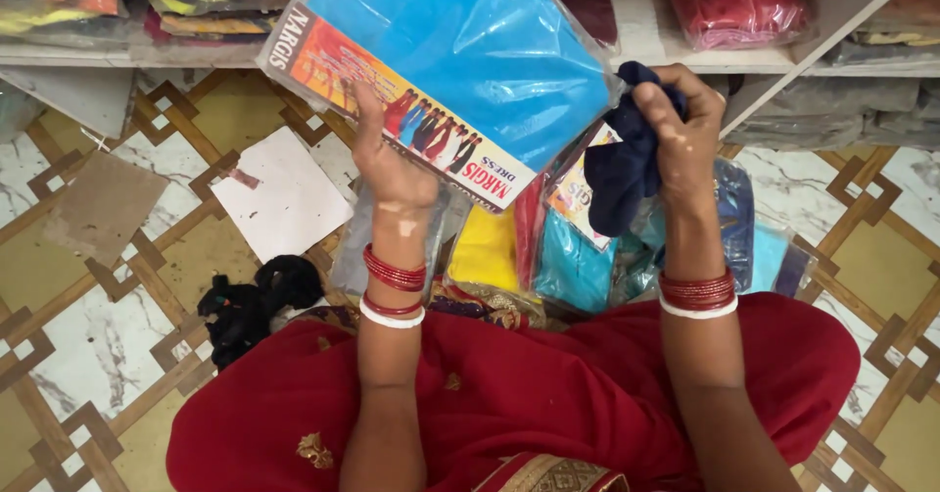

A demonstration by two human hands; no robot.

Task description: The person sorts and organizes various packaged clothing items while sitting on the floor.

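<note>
Patterned tiled floor (69,355) in brown and marbled white, white shelving (685,56) along the far edge.

Left hand (392,164): closed on the near edge of a clear packet of blue cloth (470,51), thumb over its printed card strip, fingers hidden behind. Packet raised and tilted above the lap, its far end overlapping the shelving.

Right hand (685,120): fingers pinched together on a dark navy cloth (622,174), bunched and hanging down, touching the right corner of the blue packet.

Red and white bangles (394,291) on the left wrist, below the blue packet; matching set on the right wrist.

Pile of further packets (587,257) below the blue packet, between the two forearms: yellow, teal and blue cloth in clear wrap, resting just beyond the lap.

Red garment (548,384) over the lap, nearest the camera, gold trim at the lower edge.

Black fabric bundle (255,306) on the floor, left of the pile.

White card (279,193) and brown card (103,208) flat on the floor, left of the blue packet.

Shelving stock: red cloth in wrap (734,2) right of the blue packet, mixed folded packets (147,2) left of it, grey packets lower right.
</note>
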